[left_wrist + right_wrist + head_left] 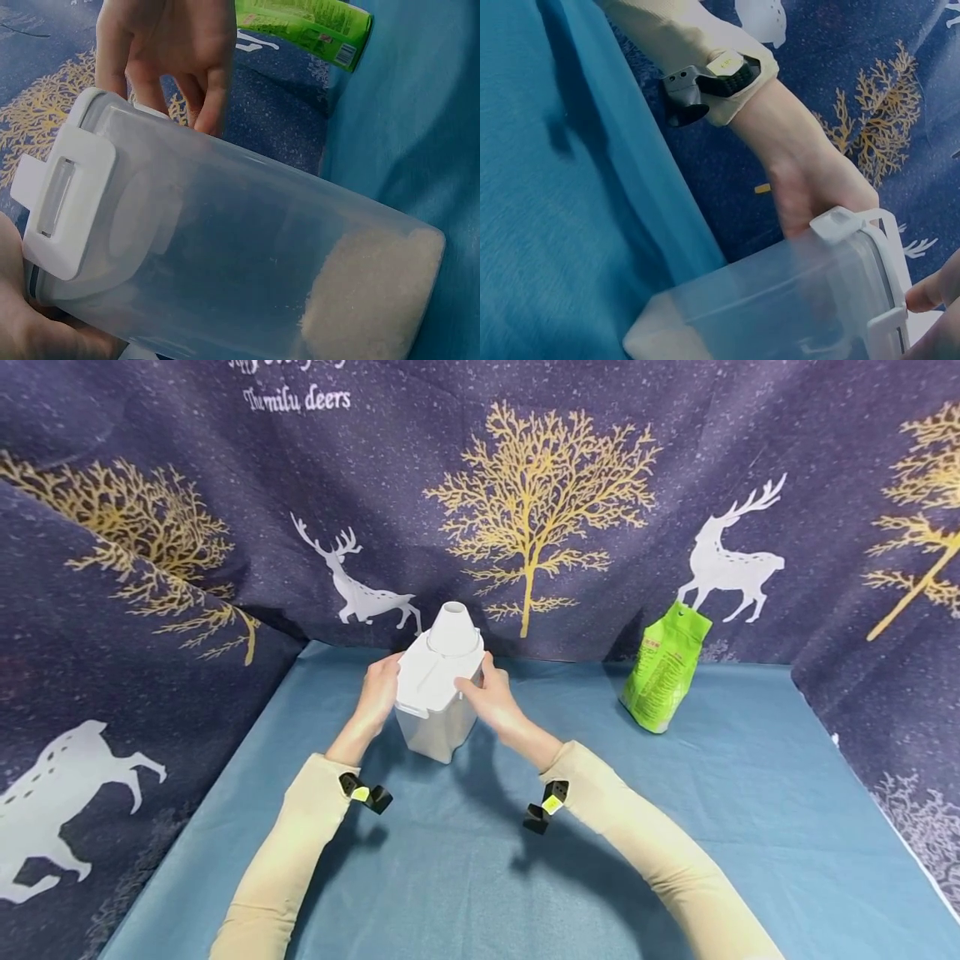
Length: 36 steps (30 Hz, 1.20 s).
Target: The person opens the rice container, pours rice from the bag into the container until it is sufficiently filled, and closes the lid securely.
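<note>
At the back of the blue table (675, 860), both the left hand (378, 689) and right hand (491, 693) clasp the white lid (435, 677) of the upright clear container (438, 731), apparently seating or unclipping it, which next calls for a steady grip.

Clear plastic storage container (435, 727), white lid with pour spout: 1, holding a layer of white grains (371, 296).
Green stand-up pouch (664, 667): 1.
Hands on the container: 2, left hand (379, 687) and right hand (491, 697).
Wrist-worn black cameras: 2.
Blue-covered worktop (750, 827): 1.
White deer printed on the backdrop cloth: 3.
</note>
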Available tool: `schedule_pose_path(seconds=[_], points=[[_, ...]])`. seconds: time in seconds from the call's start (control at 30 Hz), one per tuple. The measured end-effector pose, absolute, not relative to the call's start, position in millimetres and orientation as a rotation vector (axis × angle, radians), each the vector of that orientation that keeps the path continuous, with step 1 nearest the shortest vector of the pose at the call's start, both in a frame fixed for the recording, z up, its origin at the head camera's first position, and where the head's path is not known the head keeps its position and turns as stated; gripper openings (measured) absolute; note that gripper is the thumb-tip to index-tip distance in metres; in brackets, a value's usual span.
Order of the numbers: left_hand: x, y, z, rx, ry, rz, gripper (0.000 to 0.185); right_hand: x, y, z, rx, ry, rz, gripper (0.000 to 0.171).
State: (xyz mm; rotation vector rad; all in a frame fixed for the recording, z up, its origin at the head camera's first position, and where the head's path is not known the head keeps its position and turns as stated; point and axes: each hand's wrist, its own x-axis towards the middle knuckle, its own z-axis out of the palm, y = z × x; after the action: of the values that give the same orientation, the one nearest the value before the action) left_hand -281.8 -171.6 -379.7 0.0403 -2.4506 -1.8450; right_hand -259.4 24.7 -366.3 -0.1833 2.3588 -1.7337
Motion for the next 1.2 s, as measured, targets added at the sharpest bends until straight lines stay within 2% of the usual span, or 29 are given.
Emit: schedule_pose_path(seconds=[1.2], points=[[-248.4, -158.7, -376.1, 0.174, -2.49, -1.739, 0.044, -245.5, 32.3, -356.2, -0.202, 2.133, -1.825, 0.073]])
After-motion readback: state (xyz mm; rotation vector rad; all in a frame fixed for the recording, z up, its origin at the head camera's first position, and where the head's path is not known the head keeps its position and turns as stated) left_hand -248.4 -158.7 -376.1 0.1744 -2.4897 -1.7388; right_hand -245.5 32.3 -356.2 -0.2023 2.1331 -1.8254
